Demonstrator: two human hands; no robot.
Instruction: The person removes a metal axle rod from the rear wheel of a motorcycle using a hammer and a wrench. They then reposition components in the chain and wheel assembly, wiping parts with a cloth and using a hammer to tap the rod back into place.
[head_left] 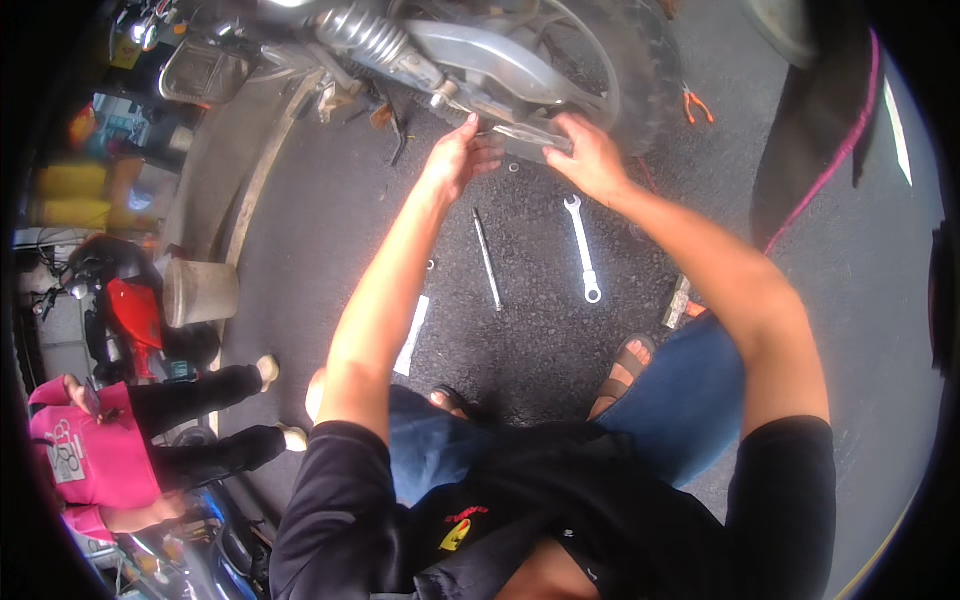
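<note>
Black rubber of the tyre [648, 85] stands beyond my hands, with the silver swingarm [490, 55] running alongside. Just below that arm, a slim metal piece [528, 134] lies between my hands. My right hand [592, 160] pinches its right end between thumb and fingers; my left hand [458, 160] has thumb raised, fingers loosely spread, and I cannot tell whether it touches. I'd steady both ends evenly, minding the small ring [513, 168] on the ground.
</note>
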